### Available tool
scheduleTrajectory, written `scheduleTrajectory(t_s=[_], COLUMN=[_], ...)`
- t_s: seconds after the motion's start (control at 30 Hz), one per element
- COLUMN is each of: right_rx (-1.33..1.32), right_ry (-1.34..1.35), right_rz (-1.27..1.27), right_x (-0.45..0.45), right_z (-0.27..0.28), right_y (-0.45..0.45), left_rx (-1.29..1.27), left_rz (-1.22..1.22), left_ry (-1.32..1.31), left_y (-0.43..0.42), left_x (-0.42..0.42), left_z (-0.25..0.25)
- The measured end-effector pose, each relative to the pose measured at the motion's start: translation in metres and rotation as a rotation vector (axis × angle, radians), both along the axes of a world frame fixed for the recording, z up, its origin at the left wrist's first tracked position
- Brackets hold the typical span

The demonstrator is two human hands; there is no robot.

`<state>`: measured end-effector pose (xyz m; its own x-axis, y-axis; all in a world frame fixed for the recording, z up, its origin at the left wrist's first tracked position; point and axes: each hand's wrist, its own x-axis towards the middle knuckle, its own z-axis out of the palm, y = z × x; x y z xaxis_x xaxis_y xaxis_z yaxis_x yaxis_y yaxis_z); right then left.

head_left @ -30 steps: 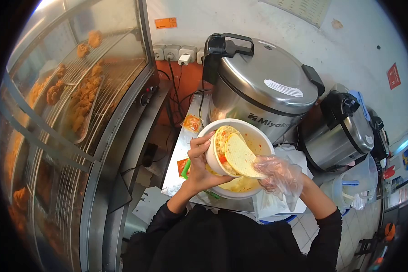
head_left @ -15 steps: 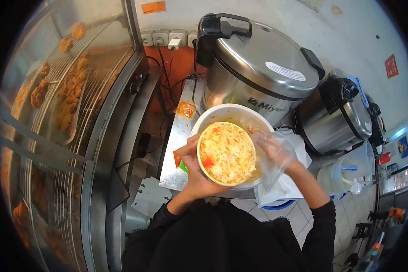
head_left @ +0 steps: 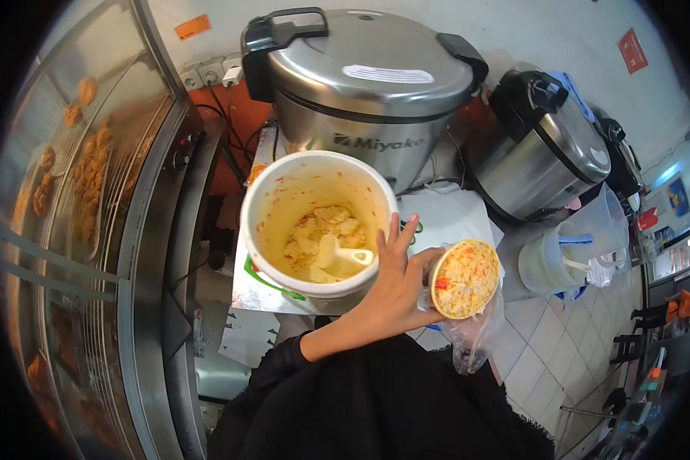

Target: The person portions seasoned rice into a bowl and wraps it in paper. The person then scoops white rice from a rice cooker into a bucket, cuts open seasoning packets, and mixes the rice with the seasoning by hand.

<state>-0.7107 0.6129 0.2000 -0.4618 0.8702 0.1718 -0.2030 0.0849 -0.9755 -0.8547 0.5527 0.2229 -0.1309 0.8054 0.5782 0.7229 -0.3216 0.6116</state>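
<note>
My left hand has its thumb and one finger on the left side of a round paper bowl of rice, with the other fingers stretched upward. The bowl is tilted, its mouth facing me; the yellowish rice has red bits. Below and behind the bowl is my right hand in a loose clear plastic glove, its fingers mostly hidden. To the left stands a white rice pot with rice low inside and smears on its wall. A white rice paddle rests in it.
A large steel rice cooker stands behind the pot, with a smaller cooker to its right. Clear plastic containers are at the right. A glass display cabinet with fried food fills the left. White paper lies on the counter.
The bowl has moved from over the pot to its right, uncovering the paddle and rice inside. My gloved right hand has gone from the bowl's right side to below it. The view has shifted.
</note>
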Motion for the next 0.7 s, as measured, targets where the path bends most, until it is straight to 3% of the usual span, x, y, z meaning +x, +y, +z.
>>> scheduleTrajectory(t_s=[0.03, 0.1, 0.13, 0.23, 0.3, 0.33, 0.4, 0.63, 0.7], right_rx=[-0.037, -0.143, -0.226, -0.513, -0.704, -0.775, -0.885, -1.12, -1.215], right_ry=[0.038, 0.124, 0.185, 0.389, 0.507, 0.545, 0.598, 0.59, 0.557], right_rz=[-0.048, -0.125, -0.151, -0.2, -0.221, -0.228, -0.223, -0.084, -0.053], right_x=[0.014, 0.049, 0.069, 0.134, 0.176, 0.193, 0.217, 0.207, 0.194], right_z=[-0.009, -0.026, -0.035, -0.068, -0.093, -0.105, -0.121, -0.137, -0.125], right_y=[0.008, 0.029, 0.041, 0.076, 0.098, 0.107, 0.123, 0.17, 0.179], left_rx=[-0.006, -0.081, -0.172, -0.36, -0.467, -0.48, -0.491, -0.521, -0.761], left_rz=[0.001, -0.298, -0.315, -0.29, -0.01, -0.002, 0.059, 0.095, 0.096], left_ry=[0.005, -0.434, -0.521, -0.426, 0.197, 0.201, 0.35, 0.21, 0.14], left_y=[0.006, 0.021, 0.03, 0.062, 0.075, 0.079, 0.091, 0.092, 0.097], left_x=[0.009, 0.027, 0.034, 0.057, 0.076, 0.086, 0.105, 0.138, 0.128], left_z=[-0.008, -0.038, -0.062, -0.15, -0.188, -0.199, -0.203, -0.186, -0.18])
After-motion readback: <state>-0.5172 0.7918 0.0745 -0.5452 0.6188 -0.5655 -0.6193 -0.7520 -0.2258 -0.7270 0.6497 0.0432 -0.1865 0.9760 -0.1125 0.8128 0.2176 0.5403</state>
